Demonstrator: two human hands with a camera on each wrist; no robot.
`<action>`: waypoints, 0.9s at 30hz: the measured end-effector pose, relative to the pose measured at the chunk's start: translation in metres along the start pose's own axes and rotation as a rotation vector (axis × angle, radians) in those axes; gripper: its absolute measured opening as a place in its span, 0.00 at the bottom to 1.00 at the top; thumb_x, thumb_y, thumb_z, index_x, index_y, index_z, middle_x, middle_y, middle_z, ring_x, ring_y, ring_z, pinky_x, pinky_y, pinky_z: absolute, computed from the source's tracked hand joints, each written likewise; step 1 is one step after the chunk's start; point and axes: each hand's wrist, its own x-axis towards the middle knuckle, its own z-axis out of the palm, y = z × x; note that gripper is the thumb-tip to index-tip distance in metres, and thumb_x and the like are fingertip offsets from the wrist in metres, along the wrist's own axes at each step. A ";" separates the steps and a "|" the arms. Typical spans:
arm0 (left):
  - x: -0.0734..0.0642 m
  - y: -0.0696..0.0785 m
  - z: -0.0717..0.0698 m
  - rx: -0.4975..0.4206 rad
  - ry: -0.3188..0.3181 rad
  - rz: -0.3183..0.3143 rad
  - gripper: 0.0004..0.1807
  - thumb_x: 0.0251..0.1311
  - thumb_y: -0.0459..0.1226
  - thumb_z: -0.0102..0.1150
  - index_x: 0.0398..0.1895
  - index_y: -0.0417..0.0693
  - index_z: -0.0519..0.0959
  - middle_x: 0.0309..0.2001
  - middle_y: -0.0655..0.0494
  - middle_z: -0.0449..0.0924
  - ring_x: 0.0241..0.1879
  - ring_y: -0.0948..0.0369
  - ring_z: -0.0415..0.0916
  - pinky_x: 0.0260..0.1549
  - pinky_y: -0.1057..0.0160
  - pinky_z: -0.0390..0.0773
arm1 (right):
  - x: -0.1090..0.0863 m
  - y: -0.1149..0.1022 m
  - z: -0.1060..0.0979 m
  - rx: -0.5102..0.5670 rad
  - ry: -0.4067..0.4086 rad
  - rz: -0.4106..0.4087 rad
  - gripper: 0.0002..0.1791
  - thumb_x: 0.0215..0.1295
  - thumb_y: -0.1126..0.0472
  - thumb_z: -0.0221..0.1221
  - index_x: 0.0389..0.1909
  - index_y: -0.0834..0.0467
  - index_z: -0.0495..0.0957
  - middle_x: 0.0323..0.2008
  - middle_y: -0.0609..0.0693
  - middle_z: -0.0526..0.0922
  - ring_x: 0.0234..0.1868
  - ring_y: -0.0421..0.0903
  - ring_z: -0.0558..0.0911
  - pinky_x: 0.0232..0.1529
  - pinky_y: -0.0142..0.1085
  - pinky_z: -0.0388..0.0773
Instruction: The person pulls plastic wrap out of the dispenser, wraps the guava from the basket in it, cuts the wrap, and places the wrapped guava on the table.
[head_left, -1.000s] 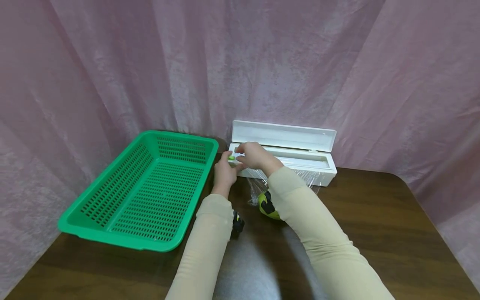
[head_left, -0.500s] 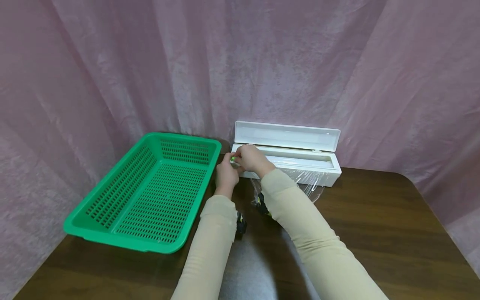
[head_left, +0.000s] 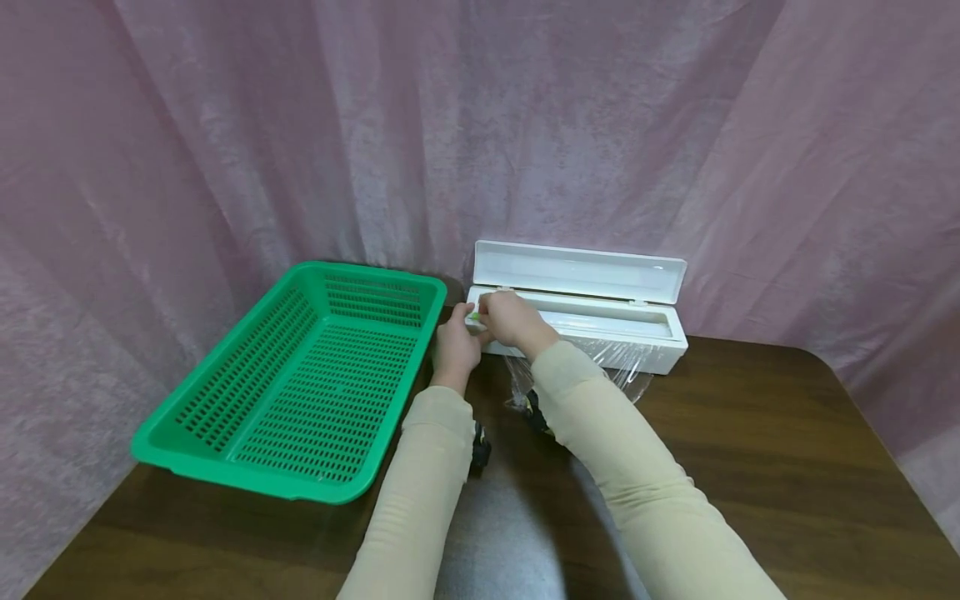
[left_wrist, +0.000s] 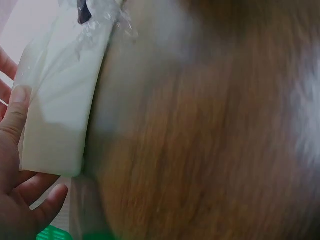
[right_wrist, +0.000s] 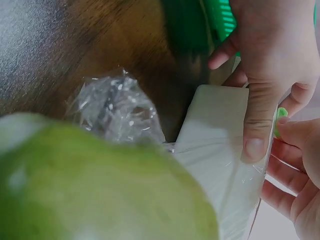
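- Hands of a person in cream sleeves (head_left: 416, 483) meet at the nine o'clock end of a long white rectangular plastic box (head_left: 663, 357), standing on a dark brown wooden table (head_left: 765, 433).
- Left hand (head_left: 456, 346) grips the box end, thumb flat along its front wall and the other fingers reaching around the end and the top edge.
- Right hand (head_left: 516, 321), fingers bent and nearly closed, pinches a small bright-green tab (right_wrist: 278, 121) at that same end; one fingertip visibly meets it.
- Long axis of the box runs from nine o'clock toward three, its right end swung slightly nearer the person; the white hinged lid (head_left: 581, 271) stands raised along the twelve o'clock side.
- Clear, crinkled plastic film (right_wrist: 117, 107) drapes over the front wall toward six o'clock.
- Smooth, rounded green object (right_wrist: 105, 190), blurred, looms close in the right wrist view.
- Green slotted plastic basket (head_left: 405, 382) sits between eight and nine o'clock from the hands, before a pink velvety curtain (head_left: 375, 125).
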 end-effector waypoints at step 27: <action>-0.001 0.000 0.002 0.005 -0.019 0.008 0.37 0.46 0.52 0.71 0.60 0.52 0.70 0.44 0.41 0.83 0.40 0.47 0.81 0.37 0.52 0.79 | -0.007 0.009 0.004 -0.154 -0.004 0.012 0.10 0.70 0.60 0.52 0.43 0.62 0.78 0.39 0.54 0.82 0.39 0.47 0.80 0.41 0.39 0.79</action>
